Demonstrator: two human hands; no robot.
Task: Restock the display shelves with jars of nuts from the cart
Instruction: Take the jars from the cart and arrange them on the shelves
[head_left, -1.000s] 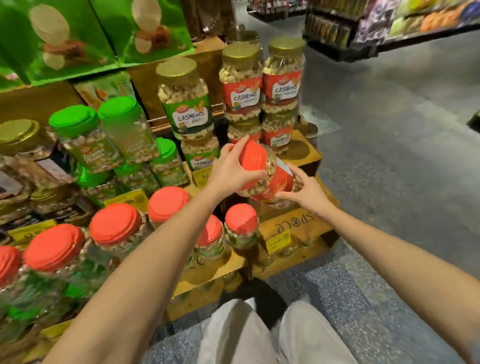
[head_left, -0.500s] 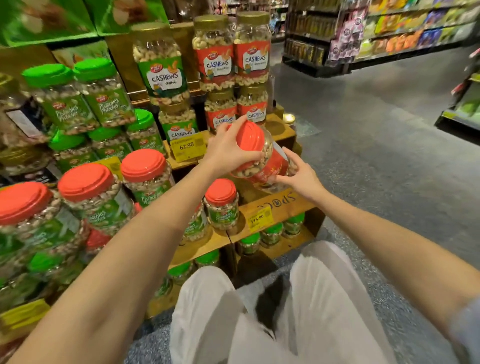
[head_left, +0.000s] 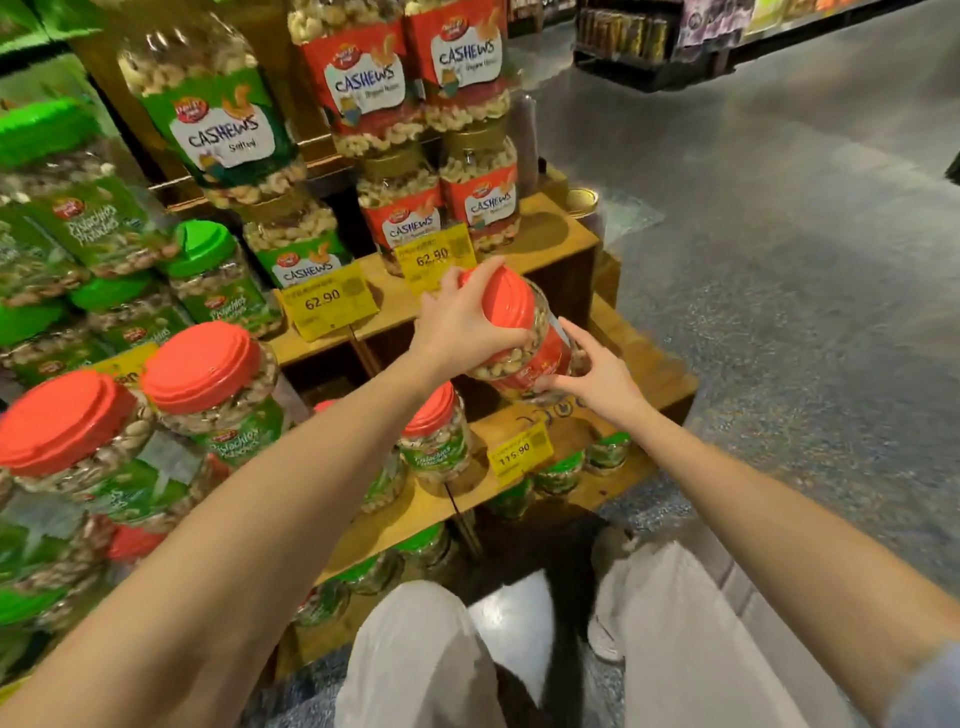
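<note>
Two hands on one jar (head_left: 527, 345). It is clear plastic, packed full of nuts, with a red lid (head_left: 506, 306) and a red label.

Handling, judged: fairly heavy for its size. The wall is rigid but smooth and likely slick, so a one-hand grip on the body could slip. Plastic should survive a knock, though a drop could pop the lid. Best holds are the ribbed lid edge and shoulder, plus support under the base.

Position: the jar is held in the air, tilted with the lid up and toward the person. It sits above the bare right end of the wooden shelf (head_left: 654, 374), and is not touching it.

Left hand (head_left: 462, 327): the arm is extended forward, with fingers and thumb curled round the lid and shoulder in a firm grip.

Right hand (head_left: 605, 382): it reaches in from the right. The fingers are spread and loosely curved about the base end, thumb underneath, cradling more than squeezing.

A pistachio jar (head_left: 436, 441) stands on the step just below and left.
</note>
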